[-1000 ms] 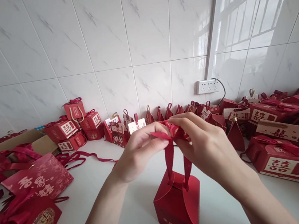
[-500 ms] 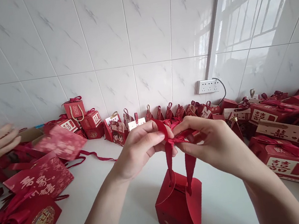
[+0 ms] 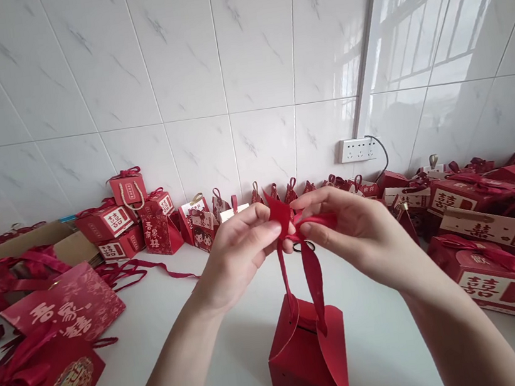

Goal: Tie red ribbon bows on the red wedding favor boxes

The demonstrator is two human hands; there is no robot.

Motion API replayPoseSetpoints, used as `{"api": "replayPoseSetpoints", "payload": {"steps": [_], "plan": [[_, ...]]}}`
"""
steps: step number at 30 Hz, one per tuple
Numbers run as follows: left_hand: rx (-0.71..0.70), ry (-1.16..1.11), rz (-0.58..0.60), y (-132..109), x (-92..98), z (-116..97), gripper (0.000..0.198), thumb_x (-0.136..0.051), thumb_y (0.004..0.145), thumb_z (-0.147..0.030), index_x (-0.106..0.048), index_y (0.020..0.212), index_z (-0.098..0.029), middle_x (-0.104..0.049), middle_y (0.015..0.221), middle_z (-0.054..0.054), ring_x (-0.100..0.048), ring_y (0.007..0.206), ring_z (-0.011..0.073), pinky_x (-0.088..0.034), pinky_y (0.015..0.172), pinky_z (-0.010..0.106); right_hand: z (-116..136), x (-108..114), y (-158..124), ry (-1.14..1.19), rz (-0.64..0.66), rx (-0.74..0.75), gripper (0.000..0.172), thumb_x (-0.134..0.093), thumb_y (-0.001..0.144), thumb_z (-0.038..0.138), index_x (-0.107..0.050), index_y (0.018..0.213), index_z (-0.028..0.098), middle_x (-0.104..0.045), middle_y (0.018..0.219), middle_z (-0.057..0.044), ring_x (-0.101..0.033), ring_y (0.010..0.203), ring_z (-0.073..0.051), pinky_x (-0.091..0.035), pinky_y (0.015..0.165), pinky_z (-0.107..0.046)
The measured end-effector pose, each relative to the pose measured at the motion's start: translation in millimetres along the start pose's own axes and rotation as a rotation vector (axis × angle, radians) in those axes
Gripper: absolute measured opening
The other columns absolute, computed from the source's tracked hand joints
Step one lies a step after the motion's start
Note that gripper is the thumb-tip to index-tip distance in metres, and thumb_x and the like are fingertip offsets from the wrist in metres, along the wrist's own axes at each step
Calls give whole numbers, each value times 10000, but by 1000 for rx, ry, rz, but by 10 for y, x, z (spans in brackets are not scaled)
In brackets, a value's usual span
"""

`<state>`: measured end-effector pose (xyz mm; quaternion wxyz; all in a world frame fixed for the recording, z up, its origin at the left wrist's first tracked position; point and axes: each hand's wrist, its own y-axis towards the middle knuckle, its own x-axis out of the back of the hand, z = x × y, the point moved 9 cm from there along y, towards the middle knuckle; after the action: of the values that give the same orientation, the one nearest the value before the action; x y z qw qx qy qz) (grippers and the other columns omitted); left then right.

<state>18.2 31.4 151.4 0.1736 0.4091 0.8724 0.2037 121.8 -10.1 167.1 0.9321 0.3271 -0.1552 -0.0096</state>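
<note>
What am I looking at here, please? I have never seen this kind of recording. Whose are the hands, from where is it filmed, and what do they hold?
There is no machine here: you see a person's own bare hands. The camera is worn on that person's head and looks forward and down, so the forearms enter from the bottom.

The left hand and the right hand each pinch part of a red ribbon. Its two strands lead down to the top of a red box, which is cut off by the picture's lower edge.

The pale table also bears many decorated red packages, such as the white-panelled box on the right, and a ribbon heap on the left. Behind stands a tiled wall.
</note>
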Motion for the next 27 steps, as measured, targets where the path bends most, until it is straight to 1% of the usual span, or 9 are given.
{"api": "replayPoseSetpoints", "payload": {"steps": [2,5,9,11,15,18,22,25,27], "plan": [[17,56,-20,-4,14,40,109,-595,847,-284,-607,829,-177,-571,818,12,-548,754,114,-455,714,248,3,67,4,103,-78,9,220,-644,819,247,-599,1027,191,-689,880,-37,-670,806,-163,-568,730,-294],[31,138,-26,-6,1,87,138,-597,850,-330,-608,868,-194,-560,843,14,-533,833,136,-452,776,278,10,126,-8,206,-147,9,277,-693,779,265,-574,1021,206,-681,787,-6,-675,746,-154,-579,672,-277],[38,159,9,-6,-81,129,160,-590,856,-351,-612,876,-194,-563,878,23,-534,873,151,-443,844,315,11,182,-33,206,-219,15,370,-720,753,320,-551,1073,241,-651,750,18,-662,676,-147,-576,586,-272],[34,149,10,-5,-111,144,160,-581,864,-348,-613,902,-196,-576,897,30,-547,886,156,-447,855,323,24,198,-41,181,-244,35,375,-715,758,335,-549,1086,261,-639,761,20,-653,671,-144,-574,568,-272],[19,79,-14,-3,-136,168,146,-557,880,-332,-602,948,-211,-609,933,35,-583,912,171,-476,841,334,68,192,-49,166,-251,67,307,-696,776,306,-561,1048,262,-622,778,20,-633,660,-127,-568,542,-252],[14,80,-89,4,-77,171,155,-575,866,-343,-608,921,-203,-616,922,36,-588,911,174,-484,833,329,118,213,-63,125,-288,90,278,-659,805,277,-546,1058,261,-602,764,22,-623,656,-124,-556,525,-246],[7,126,-270,21,104,159,175,-618,830,-358,-613,846,-183,-612,886,33,-584,879,158,-488,819,304,189,263,-124,1,-386,132,289,-626,816,217,-516,1076,278,-556,705,34,-595,616,-121,-532,510,-242],[10,27,-368,9,224,222,163,-656,798,-332,-611,803,-175,-610,840,19,-592,807,127,-502,753,259,191,312,-253,-142,-484,134,290,-618,808,187,-515,1066,273,-543,706,37,-580,610,-116,-529,538,-245],[23,-90,-435,-47,317,322,160,-691,763,-307,-612,789,-171,-608,803,7,-591,741,107,-511,703,240,135,368,-391,-205,-550,97,256,-614,804,189,-533,1036,261,-531,699,41,-581,611,-114,-531,557,-246]]}}
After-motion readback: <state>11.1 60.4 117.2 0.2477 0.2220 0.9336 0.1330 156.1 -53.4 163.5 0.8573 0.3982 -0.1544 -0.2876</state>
